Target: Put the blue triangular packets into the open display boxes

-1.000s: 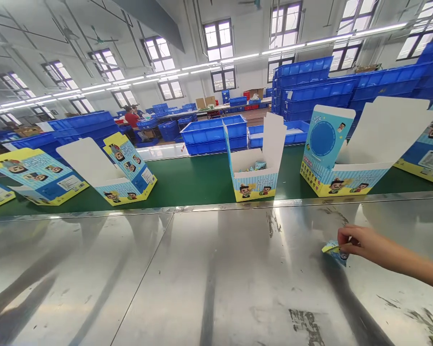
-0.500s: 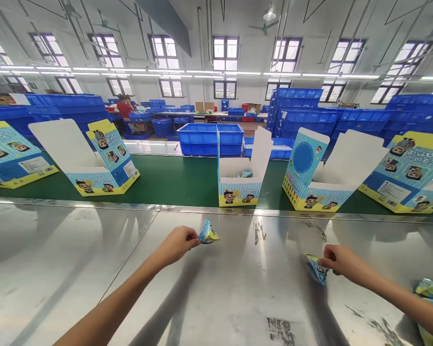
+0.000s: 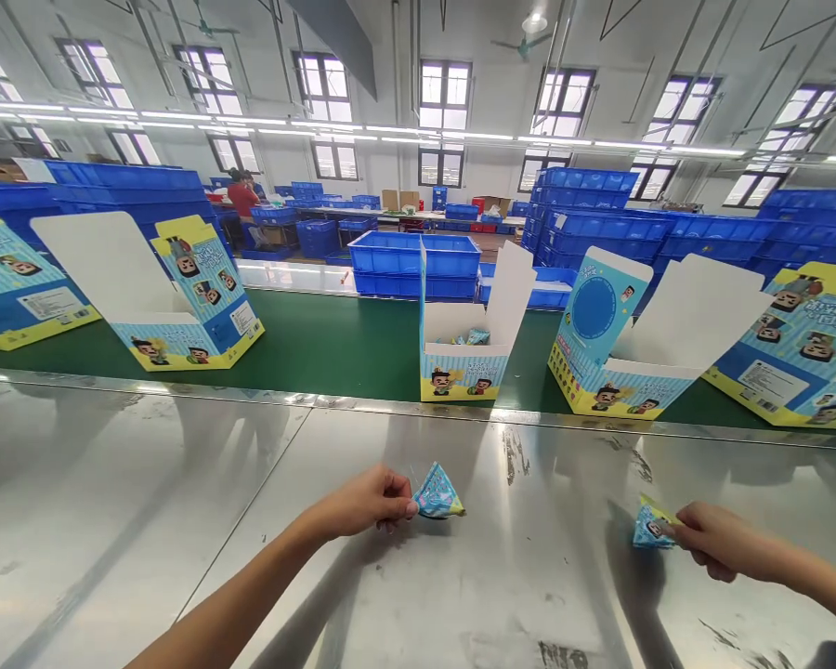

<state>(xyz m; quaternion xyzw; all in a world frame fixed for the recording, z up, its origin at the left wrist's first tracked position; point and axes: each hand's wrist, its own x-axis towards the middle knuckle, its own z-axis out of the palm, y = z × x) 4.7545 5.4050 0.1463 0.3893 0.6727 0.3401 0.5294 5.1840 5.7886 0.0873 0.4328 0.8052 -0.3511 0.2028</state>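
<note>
Blue-and-yellow triangular packets (image 3: 437, 494) (image 3: 649, 527), one pinched in each hand's fingers (image 3: 398, 506) (image 3: 675, 530).

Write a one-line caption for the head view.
Left hand and right hand each pinch a small packet over a steel table.

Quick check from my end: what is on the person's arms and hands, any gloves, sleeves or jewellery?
Nothing worn. The left hand and right hand are bare, without gloves, and both forearms are uncovered as far as the frame shows. No watch, ring or wristband is visible.
</note>
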